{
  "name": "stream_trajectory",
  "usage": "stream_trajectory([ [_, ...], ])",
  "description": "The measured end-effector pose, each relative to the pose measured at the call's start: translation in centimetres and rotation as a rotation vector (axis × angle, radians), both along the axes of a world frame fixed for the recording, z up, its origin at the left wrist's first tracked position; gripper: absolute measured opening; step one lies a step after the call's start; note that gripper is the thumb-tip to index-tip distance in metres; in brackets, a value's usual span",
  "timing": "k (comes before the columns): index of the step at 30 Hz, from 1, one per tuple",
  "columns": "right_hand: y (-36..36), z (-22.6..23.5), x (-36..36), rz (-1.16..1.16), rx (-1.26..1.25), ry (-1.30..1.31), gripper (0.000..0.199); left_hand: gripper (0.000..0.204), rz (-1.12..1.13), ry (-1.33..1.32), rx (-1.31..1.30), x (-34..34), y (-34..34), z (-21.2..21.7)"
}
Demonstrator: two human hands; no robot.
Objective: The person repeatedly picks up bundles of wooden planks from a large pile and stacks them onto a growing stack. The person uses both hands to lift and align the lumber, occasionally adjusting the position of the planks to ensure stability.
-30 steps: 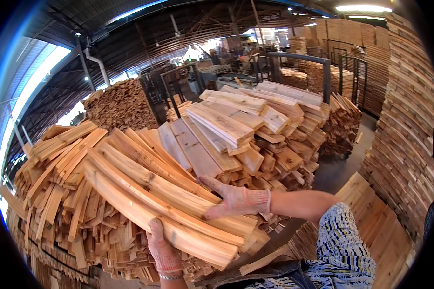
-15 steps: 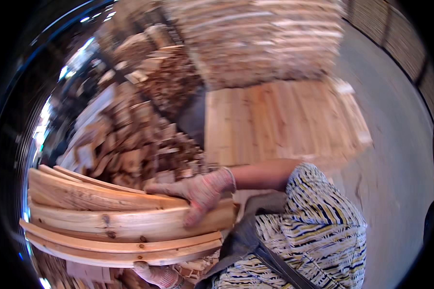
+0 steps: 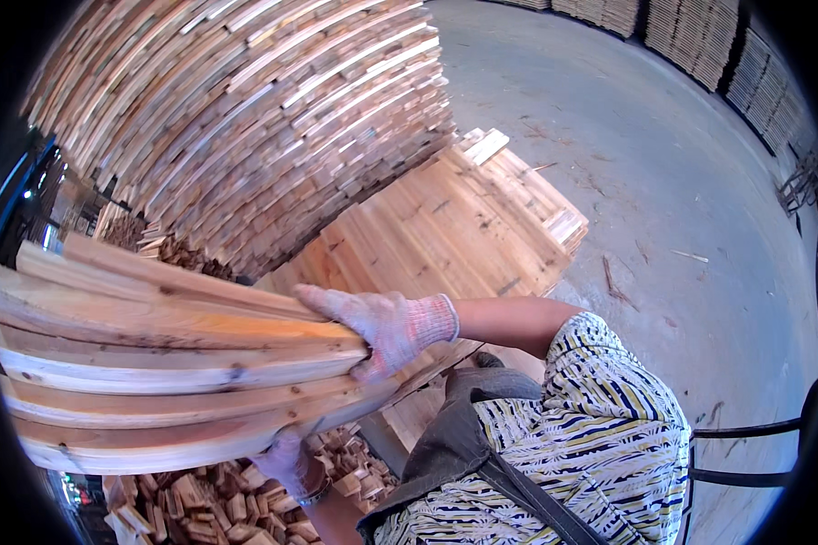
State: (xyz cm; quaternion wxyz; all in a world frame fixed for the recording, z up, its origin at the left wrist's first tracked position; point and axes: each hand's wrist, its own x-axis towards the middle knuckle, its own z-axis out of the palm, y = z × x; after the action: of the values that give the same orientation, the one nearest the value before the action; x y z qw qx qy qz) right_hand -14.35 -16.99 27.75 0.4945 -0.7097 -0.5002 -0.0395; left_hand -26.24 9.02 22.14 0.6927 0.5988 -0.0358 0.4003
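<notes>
Against the front of my body I carry a bundle of several long wooden boards [image 3: 182, 363], stacked edge over edge and stretching out to the left. My right hand [image 3: 386, 325], in a pale knitted glove, presses on the upper side of the bundle near its right end, its thumb side and fingers wrapped over the boards. Below, my gloved left hand [image 3: 288, 463] grips the lower edge of the same boards; its fingers are partly hidden under them. Just beyond the bundle lies a low stack topped with flat boards [image 3: 436, 227], partly covered by my right hand and arm.
A tall wall of stacked timber [image 3: 273, 118] rises behind the low stack. Short wood offcuts [image 3: 218, 504] are heaped beneath the carried boards. Grey concrete floor [image 3: 691, 263] with scattered splinters spreads to the right, with more timber stacks [image 3: 691, 36] along the far side.
My view has swung to the right, so the tall timber wall and low stack now sit further left. The boards have come round with my hands, which keep their hold.
</notes>
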Motion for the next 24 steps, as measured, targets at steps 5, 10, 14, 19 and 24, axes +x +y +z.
stream_trajectory([
  [5,-3.0,-2.2,4.6,-0.286,-0.138,0.18,0.123,0.074,-0.262,0.314,0.38,8.1,1.6,-4.4],
  [10,-0.8,-0.9,4.4,-0.438,-0.061,0.428,0.125,0.058,-0.672,0.612,0.329,10.7,2.0,-3.1],
  [14,-1.0,-4.1,4.4,-0.452,0.054,0.538,0.128,0.069,-0.726,0.606,0.546,13.4,-0.6,0.9],
  [19,-0.4,-2.4,8.8,-0.482,0.182,0.663,0.113,0.073,-0.775,0.512,0.091,18.8,-2.5,4.0],
  [24,-4.9,3.2,9.7,-0.578,0.082,0.833,0.103,0.063,-0.455,0.314,0.825,23.0,3.2,-1.4],
])
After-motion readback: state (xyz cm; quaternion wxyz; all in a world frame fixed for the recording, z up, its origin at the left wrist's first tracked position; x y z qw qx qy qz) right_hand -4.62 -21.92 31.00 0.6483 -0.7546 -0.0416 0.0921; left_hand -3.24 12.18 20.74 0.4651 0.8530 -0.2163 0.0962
